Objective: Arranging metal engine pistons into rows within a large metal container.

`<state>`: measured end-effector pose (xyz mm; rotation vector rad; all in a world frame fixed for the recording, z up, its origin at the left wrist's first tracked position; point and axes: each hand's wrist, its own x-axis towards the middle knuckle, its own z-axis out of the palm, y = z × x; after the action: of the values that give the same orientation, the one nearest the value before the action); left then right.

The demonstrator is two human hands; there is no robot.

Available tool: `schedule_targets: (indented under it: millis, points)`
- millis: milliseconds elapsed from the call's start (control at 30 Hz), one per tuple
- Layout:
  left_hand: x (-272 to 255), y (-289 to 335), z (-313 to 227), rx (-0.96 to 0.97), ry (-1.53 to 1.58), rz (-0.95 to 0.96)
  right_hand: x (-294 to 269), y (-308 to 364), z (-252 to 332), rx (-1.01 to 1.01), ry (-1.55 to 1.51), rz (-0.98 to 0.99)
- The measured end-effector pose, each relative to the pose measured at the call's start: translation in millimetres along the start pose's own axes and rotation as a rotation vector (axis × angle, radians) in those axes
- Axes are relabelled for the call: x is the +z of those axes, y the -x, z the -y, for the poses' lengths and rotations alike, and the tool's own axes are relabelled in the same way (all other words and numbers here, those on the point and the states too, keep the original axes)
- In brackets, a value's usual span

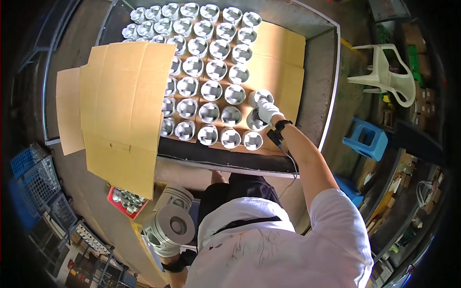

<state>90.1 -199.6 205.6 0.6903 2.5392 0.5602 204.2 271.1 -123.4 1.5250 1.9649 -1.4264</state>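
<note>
My gloved right hand [266, 110] reaches into a large bin and grips a silver engine piston [259, 96] at the right end of a row. Just below that hand another piston [256, 121] stands, partly covered by my wrist. Rows of similar pistons [211, 90] stand with their hollow ends up on a cardboard sheet [276, 57]. Low on the left, my gloved left hand [165, 249] is closed around a large piston [177, 224], its fingers partly hidden. A second large piston [174, 196] sits right against that one, on its far side.
A folded cardboard sheet [122, 96] covers the bin's left part. The bin's metal rim [331, 91] runs around the pistons. A red crate [126, 204] of metal parts sits at lower left. A white chair [389, 72] and blue stool [366, 139] stand at right, near shelves.
</note>
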Motion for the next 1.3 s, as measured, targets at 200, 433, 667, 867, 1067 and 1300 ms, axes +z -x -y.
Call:
schedule_targets:
  millis: [200,433,667,867,1067,1300]
  points:
    - [3,-11,-2,-0.004,0.004,0.038,13,-33,-37,0.008,0.098,0.02]
    - [7,-13,-1,-0.015,0.0,0.072,21,-10,-4,0.25,0.025,-0.004]
    - [6,-15,1,-0.017,0.013,0.105,42,-23,-33,-0.025,0.207,-0.081]
    - [4,-9,7,-0.02,0.021,0.112,42,-1,-15,0.257,-0.192,-0.18]
    - [2,-4,6,-0.029,0.019,0.132,44,7,-20,0.28,-0.236,-0.086]
    - [5,-8,2,-0.025,0.025,0.153,49,2,-37,0.147,-0.044,-0.101]
